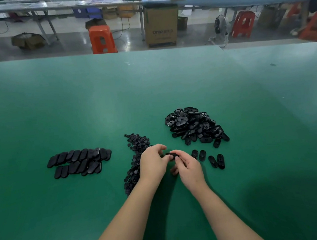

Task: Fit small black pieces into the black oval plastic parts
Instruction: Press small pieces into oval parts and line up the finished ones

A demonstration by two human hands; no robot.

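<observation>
Together, the left hand [153, 162] and right hand [188, 165] pinch one black oval plastic part [171, 154] between curled fingers [161, 148], just above the green bench [94, 111], between the strewn small black pieces [136, 143] and the loose heap of ovals [194, 125].
</observation>
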